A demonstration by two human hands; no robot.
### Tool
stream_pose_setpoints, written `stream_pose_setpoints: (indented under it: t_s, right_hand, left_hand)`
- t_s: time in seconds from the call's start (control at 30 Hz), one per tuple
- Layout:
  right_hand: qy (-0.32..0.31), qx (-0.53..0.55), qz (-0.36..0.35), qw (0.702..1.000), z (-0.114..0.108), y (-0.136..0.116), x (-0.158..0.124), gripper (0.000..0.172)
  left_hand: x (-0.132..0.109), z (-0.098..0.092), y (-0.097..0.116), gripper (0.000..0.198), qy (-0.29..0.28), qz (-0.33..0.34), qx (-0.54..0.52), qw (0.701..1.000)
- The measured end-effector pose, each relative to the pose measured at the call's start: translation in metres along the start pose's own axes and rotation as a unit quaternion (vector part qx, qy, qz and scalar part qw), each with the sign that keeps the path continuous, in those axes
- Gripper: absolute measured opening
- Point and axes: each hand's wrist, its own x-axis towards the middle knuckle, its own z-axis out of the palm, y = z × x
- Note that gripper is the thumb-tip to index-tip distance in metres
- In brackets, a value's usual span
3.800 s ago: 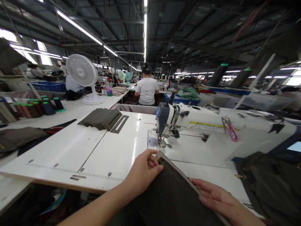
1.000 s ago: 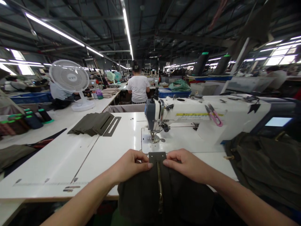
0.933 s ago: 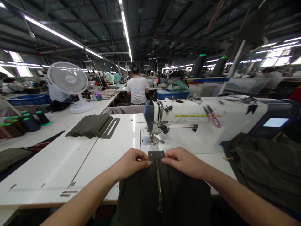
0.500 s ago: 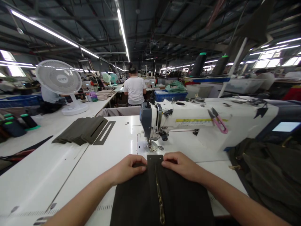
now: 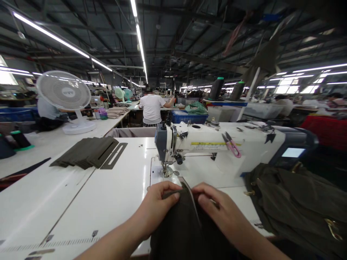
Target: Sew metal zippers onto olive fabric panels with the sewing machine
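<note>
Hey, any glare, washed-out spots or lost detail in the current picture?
Head view: bright glare streaks the white worktable; head view: the dark olive fabric by the left hand loses detail low down; head view: the central ceiling light is blown out and the sewing machine screen glows pale, unreadable.

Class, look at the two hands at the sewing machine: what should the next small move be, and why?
Probably lay the cloth flat before guiding it to the presser foot. The left hand pinches it, the right hand is beside its pale edge, and that edge stands turned up, not yet under the foot.
</note>
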Motion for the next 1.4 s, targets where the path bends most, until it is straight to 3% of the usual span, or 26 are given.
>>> stream_pose_setpoints:
  t_s: [0.17, 0.23, 0.3, 0.37, 0.4, 0.47, 0.5, 0.53, 0.6, 0.67, 0.73, 0.8, 0.9, 1.0, 1.07, 1.2, 1.4]
  right_hand:
    - [0.005, -0.102, 0.005, 0.995, -0.003, 0.000, -0.022, 0.023]
    - [-0.018, -0.127, -0.001, 0.992, -0.023, 0.000, -0.022, 0.030]
    - [0.014, -0.224, -0.027, 0.974, -0.054, -0.006, -0.024, 0.030]
    - [0.088, -0.386, -0.036, 0.918, -0.088, -0.016, -0.025, 0.022]
    - [0.132, -0.488, -0.004, 0.863, -0.102, -0.022, -0.025, 0.017]
    - [0.134, -0.627, 0.075, 0.763, -0.115, -0.031, -0.022, 0.017]
    - [0.114, -0.662, 0.097, 0.735, -0.111, -0.034, -0.018, 0.018]
    - [0.084, -0.672, 0.109, 0.727, -0.100, -0.034, -0.013, 0.019]
    - [0.023, -0.636, 0.106, 0.764, -0.060, -0.028, -0.001, 0.028]
    - [-0.064, -0.530, 0.063, 0.843, -0.009, -0.019, 0.012, 0.028]
    - [-0.105, -0.478, 0.023, 0.872, 0.034, -0.011, 0.025, 0.020]
    - [-0.123, -0.441, -0.009, 0.889, 0.055, -0.007, 0.034, 0.026]
    - [-0.099, -0.375, -0.071, 0.919, 0.051, 0.005, 0.044, 0.034]
    - [-0.065, -0.295, -0.186, 0.935, 0.035, 0.033, 0.045, 0.028]
    - [-0.078, -0.250, -0.232, 0.937, 0.033, 0.053, 0.041, 0.032]
    - [-0.066, -0.216, -0.212, 0.951, 0.049, 0.073, 0.035, 0.037]
    - [0.013, -0.218, -0.192, 0.957, 0.076, 0.072, 0.067, 0.036]
  left_hand:
    - [0.004, 0.015, -0.002, 0.013, -0.004, 0.076, 0.073, 0.994]
    - [0.009, 0.022, -0.006, 0.010, 0.011, 0.129, 0.163, 0.978]
    - [0.013, 0.027, -0.010, 0.014, 0.039, 0.190, 0.261, 0.946]
    - [0.015, 0.032, -0.014, 0.024, 0.056, 0.255, 0.330, 0.907]
    - [0.014, 0.033, -0.015, 0.027, 0.058, 0.283, 0.351, 0.891]
    - [0.010, 0.031, -0.017, 0.028, 0.056, 0.318, 0.378, 0.867]
    - [0.007, 0.028, -0.018, 0.026, 0.058, 0.326, 0.388, 0.860]
    - [0.004, 0.024, -0.020, 0.024, 0.062, 0.329, 0.396, 0.855]
    - [-0.003, 0.010, -0.024, 0.020, 0.079, 0.319, 0.416, 0.848]
    - [-0.009, -0.007, -0.031, 0.019, 0.101, 0.296, 0.442, 0.841]
    - [-0.014, -0.024, -0.037, 0.021, 0.117, 0.276, 0.470, 0.830]
    - [-0.015, -0.036, -0.042, 0.025, 0.125, 0.268, 0.498, 0.816]
    - [-0.011, -0.038, -0.046, 0.029, 0.128, 0.272, 0.540, 0.786]
    - [-0.001, -0.024, -0.051, 0.027, 0.095, 0.286, 0.584, 0.753]
    - [0.005, -0.013, -0.057, 0.033, 0.060, 0.297, 0.612, 0.730]
    - [0.014, -0.010, -0.064, 0.040, 0.045, 0.308, 0.653, 0.691]
    - [0.033, -0.038, -0.052, 0.034, 0.041, 0.290, 0.676, 0.676]
